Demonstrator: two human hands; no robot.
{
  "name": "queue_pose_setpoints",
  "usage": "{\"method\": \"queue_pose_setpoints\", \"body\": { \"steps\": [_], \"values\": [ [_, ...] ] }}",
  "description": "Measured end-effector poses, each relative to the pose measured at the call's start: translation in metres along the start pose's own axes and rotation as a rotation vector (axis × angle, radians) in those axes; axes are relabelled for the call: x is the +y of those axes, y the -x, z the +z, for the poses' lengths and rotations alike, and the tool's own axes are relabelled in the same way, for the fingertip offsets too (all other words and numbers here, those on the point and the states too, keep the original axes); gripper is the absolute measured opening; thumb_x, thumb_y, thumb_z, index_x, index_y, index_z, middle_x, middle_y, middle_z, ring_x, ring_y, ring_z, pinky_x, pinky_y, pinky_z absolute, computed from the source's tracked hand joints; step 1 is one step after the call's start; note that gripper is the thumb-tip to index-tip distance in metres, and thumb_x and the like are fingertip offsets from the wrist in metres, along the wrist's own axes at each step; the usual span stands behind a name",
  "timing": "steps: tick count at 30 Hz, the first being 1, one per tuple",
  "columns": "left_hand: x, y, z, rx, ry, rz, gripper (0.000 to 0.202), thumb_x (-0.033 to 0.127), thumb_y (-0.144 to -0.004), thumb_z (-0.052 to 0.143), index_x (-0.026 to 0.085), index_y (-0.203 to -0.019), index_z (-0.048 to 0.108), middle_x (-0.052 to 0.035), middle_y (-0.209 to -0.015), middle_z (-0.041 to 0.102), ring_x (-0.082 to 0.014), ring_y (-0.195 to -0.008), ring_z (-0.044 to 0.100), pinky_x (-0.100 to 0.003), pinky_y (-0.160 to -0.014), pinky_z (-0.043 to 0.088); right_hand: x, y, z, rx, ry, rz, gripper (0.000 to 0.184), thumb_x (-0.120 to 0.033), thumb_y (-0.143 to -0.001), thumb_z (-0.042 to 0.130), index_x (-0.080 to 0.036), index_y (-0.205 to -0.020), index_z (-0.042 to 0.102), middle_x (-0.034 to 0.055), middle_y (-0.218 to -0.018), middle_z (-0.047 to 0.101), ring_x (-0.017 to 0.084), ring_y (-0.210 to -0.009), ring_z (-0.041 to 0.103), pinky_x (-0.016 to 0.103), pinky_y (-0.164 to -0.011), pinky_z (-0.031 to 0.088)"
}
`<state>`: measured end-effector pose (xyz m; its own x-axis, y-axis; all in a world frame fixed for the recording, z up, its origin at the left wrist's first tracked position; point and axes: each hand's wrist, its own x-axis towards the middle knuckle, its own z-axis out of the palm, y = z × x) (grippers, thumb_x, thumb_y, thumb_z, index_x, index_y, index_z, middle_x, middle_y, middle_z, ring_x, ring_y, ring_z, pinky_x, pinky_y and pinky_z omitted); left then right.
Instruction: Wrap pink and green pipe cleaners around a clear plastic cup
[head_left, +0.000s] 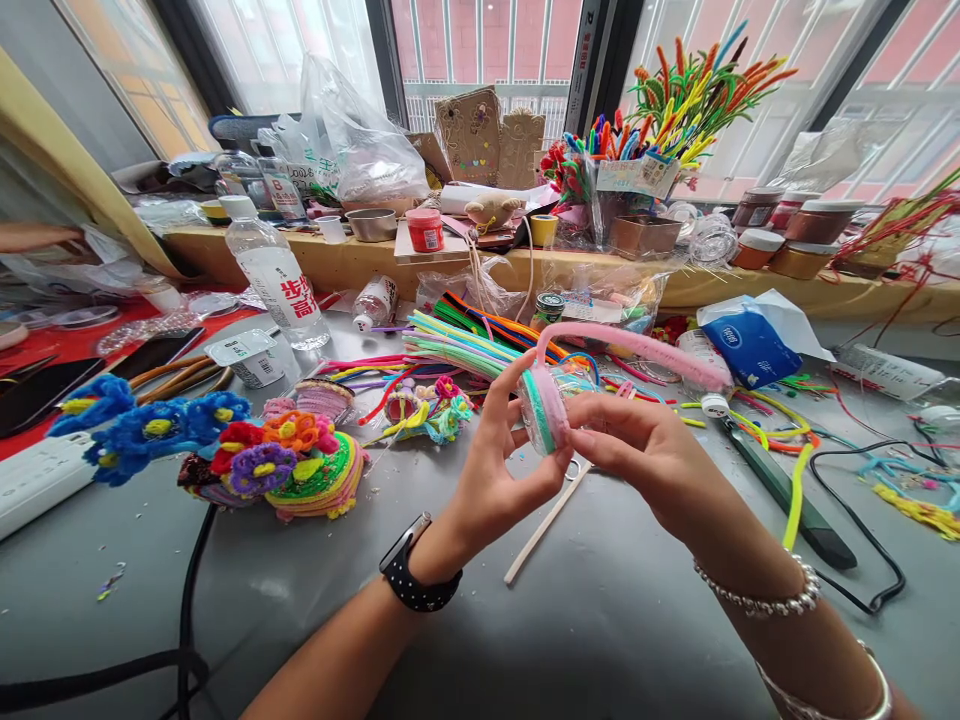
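My left hand (495, 470) and my right hand (637, 445) together hold a small clear round container (546, 408) above the grey table (600, 620). Green and pink pipe cleaner is wound around the container's rim. The loose end of the pink pipe cleaner (637, 350) sticks out to the right, over my right hand. My left fingers pinch the container from the left; my right fingers press it from the right. A black watch sits on my left wrist, silver bracelets on my right.
Finished pipe-cleaner flowers (277, 455) and blue ones (142, 425) lie at left. Loose pipe cleaners (465, 350), a water bottle (274, 270), a tissue pack (750, 345), a glue stick (547, 520), a black tool with cable (795, 500) and a cluttered sill surround me.
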<state>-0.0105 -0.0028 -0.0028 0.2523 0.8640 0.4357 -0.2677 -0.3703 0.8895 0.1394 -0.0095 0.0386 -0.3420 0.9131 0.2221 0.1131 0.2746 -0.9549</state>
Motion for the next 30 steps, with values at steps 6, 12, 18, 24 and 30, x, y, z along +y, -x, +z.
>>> {"method": "queue_pose_setpoints", "body": {
  "steps": [6,12,18,24,30],
  "values": [
    [0.0002,0.0008,-0.0002,0.012,-0.041,0.015,0.071,0.023,-0.076,0.065,0.034,-0.136,0.029,-0.0027,-0.121,0.055,-0.0220,-0.109,0.055,-0.036,-0.095,0.044,0.0007,0.0007,-0.0003,-0.003,-0.011,0.001,0.015,-0.033,-0.078,0.062,-0.019,-0.077,0.067,0.0045,-0.091,0.070,0.022,-0.090,0.063,0.034,-0.085,0.046],
    [-0.0015,0.0010,-0.0002,0.016,-0.026,-0.016,0.076,0.021,-0.076,0.065,0.033,-0.139,0.024,-0.0035,-0.124,0.051,-0.0213,-0.111,0.053,-0.035,-0.097,0.043,0.0009,0.0010,-0.0001,0.021,0.012,0.003,0.016,-0.033,-0.078,0.062,-0.019,-0.078,0.069,0.0043,-0.092,0.070,0.021,-0.091,0.062,0.033,-0.084,0.045],
    [-0.0005,-0.0006,0.0004,0.012,-0.031,-0.021,0.071,0.023,-0.076,0.065,0.031,-0.136,0.028,-0.0046,-0.125,0.053,-0.0221,-0.112,0.054,-0.035,-0.096,0.044,0.0001,0.0005,0.0002,0.027,-0.008,-0.001,0.016,-0.034,-0.078,0.063,-0.020,-0.079,0.070,0.0038,-0.093,0.071,0.022,-0.093,0.063,0.032,-0.084,0.046],
    [-0.0037,0.0010,-0.0011,-0.009,-0.040,0.003,0.069,0.021,-0.076,0.064,0.031,-0.135,0.029,-0.0047,-0.130,0.048,-0.0210,-0.113,0.052,-0.033,-0.095,0.045,0.0011,0.0012,-0.0009,0.021,0.001,-0.018,0.014,-0.032,-0.078,0.062,-0.020,-0.080,0.071,0.0032,-0.091,0.071,0.020,-0.090,0.063,0.031,-0.084,0.046],
    [-0.0057,0.0003,-0.0006,-0.013,-0.059,0.048,0.068,0.021,-0.076,0.064,0.030,-0.134,0.030,-0.0044,-0.127,0.048,-0.0192,-0.110,0.054,-0.031,-0.093,0.046,0.0008,0.0006,-0.0012,0.014,-0.009,-0.027,0.013,-0.030,-0.077,0.063,-0.019,-0.079,0.071,0.0043,-0.091,0.071,0.021,-0.090,0.064,0.032,-0.082,0.047]
  ]
}}
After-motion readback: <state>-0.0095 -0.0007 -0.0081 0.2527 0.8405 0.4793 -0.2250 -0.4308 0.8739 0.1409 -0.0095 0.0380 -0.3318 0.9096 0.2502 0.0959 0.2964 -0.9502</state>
